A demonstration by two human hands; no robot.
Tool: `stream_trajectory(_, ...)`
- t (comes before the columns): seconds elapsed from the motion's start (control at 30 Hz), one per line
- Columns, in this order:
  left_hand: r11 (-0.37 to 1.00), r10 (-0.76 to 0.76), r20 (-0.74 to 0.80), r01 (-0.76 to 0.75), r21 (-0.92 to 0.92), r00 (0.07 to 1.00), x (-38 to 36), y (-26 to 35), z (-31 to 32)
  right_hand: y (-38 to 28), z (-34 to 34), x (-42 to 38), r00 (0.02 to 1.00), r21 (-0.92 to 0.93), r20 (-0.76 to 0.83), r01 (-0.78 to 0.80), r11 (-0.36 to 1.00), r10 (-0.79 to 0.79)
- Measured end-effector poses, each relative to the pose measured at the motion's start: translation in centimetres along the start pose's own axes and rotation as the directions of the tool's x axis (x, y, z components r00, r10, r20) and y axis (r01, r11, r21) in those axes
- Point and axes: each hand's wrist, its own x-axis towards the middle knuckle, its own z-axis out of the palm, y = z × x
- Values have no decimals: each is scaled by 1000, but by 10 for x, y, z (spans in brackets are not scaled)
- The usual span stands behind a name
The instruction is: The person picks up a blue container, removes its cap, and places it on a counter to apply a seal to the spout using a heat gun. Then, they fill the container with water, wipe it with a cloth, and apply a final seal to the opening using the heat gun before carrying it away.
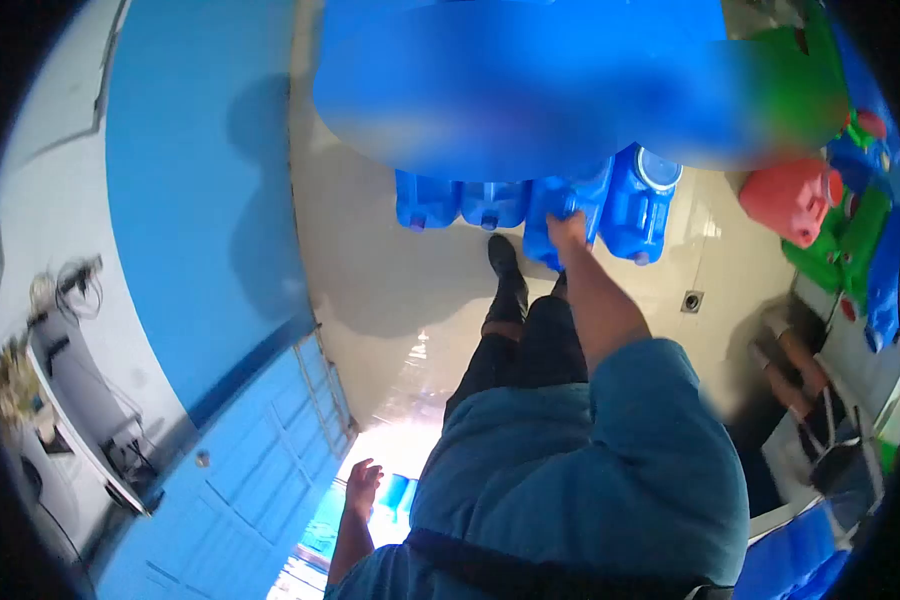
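My right hand (pixel 570 232) is closed on the top of a blue jug (pixel 540 240), which stands on the floor in a row of blue jugs. To its right is a blue jug with a pale round lid (pixel 637 215); to its left are two smaller-looking blue jugs (pixel 427 200). My left hand (pixel 365 482) hangs at my side near the bright doorway, its fingers slightly bent and apart, holding nothing. A large blurred area hides the far ends of the jugs.
A blue door (pixel 240 480) stands at lower left beside a blue and white wall. Red (pixel 785 200), green (pixel 860 240) and blue containers are piled at right. A seated person's arms and legs (pixel 795 370) show at lower right. The floor has a drain (pixel 691 301).
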Motion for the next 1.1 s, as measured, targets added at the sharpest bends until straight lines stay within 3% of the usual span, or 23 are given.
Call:
stream_trajectory(0.1, 977, 162, 45, -166, 137, 986, 6, -22, 46, 29, 17, -45, 993, 155, -120, -1, 988, 20)
stream_trajectory(0.17, 925, 376, 4, -375, 57, 927, 21, -53, 84, 51, 22, -76, 998, 182, 53, -55, 982, 46)
stream_trajectory(0.23, 937, 349, -22, -348, 25, 937, -21, 2, 127, 50, 10, -133, 964, 252, 266, -80, 964, 11)
stream_trajectory(0.3, 860, 393, -24, -376, -344, 919, -33, 16, 161, 16, -23, -206, 902, 279, 430, -152, 948, 17)
stream_trajectory(0.33, 904, 369, -61, -374, -207, 927, -30, 18, 173, 8, -38, -220, 892, 232, 452, -115, 966, -2)
stream_trajectory(0.37, 898, 421, -161, -435, -63, 892, -58, 52, 183, 4, -51, -233, 806, 241, 591, -211, 947, 29)
stream_trajectory(0.4, 843, 516, -217, -536, -44, 829, -48, 38, 189, -2, -60, -245, 693, 222, 719, -308, 925, 58)
stream_trajectory(0.43, 857, 494, -250, -515, -21, 833, -74, 58, 185, -8, -74, -252, 662, 148, 746, -265, 953, 68)
stream_trajectory(0.47, 795, 531, -353, -597, -108, 770, -78, 53, 186, -18, -90, -253, 565, 53, 816, -280, 958, 120)
stream_trajectory(0.5, 775, 462, -397, -579, -253, 793, -67, 25, 187, -29, -104, -257, 460, -58, 867, -289, 956, 191)
stream_trajectory(0.57, 840, 372, -533, -520, -155, 760, -106, 22, 167, -62, -124, -285, 472, -241, 862, 64, 968, 183)
stream_trajectory(0.6, 777, 330, -610, -575, -257, 720, -109, 0, 167, -70, -127, -295, 412, -248, 902, 253, 935, 128)
stream_trajectory(0.63, 817, 215, -628, -490, -304, 748, -119, -14, 161, -79, -129, -305, 331, -223, 940, 428, 876, 78)
stream_trajectory(0.67, 844, 186, -709, -480, -239, 680, -116, -44, 162, -89, -127, -318, 247, -190, 967, 510, 839, 68)
stream_trajectory(0.77, 831, -12, -833, -458, -317, 554, -162, -100, 173, -117, -120, -367, 15, -48, 999, 701, 711, 52)
stream_trajectory(0.83, 617, -92, -942, -724, -308, 322, -214, -124, 178, -134, -118, -419, -31, 9, 999, 774, 633, 24)
stream_trajectory(0.9, 575, -105, -967, -779, -251, 234, -264, -164, 204, -140, -107, -429, -213, 132, 973, 827, 546, 88)
stream_trajectory(0.93, 495, -140, -940, -800, -339, 312, -296, -175, 217, -137, -106, -437, -299, 224, 951, 847, 481, 83)
stream_trajectory(1.03, 422, -242, -876, -768, -482, 417, -368, -219, 285, -115, -120, -491, -490, 425, 853, 851, 308, 178)
stream_trajectory(1.07, 474, -281, -866, -725, -500, 413, -382, -237, 311, -104, -127, -516, -569, 529, 788, 821, 215, 234)
stream_trajectory(1.1, 522, -321, -857, -679, -515, 403, -396, -252, 338, -94, -135, -546, -590, 553, 760, 808, 206, 274)
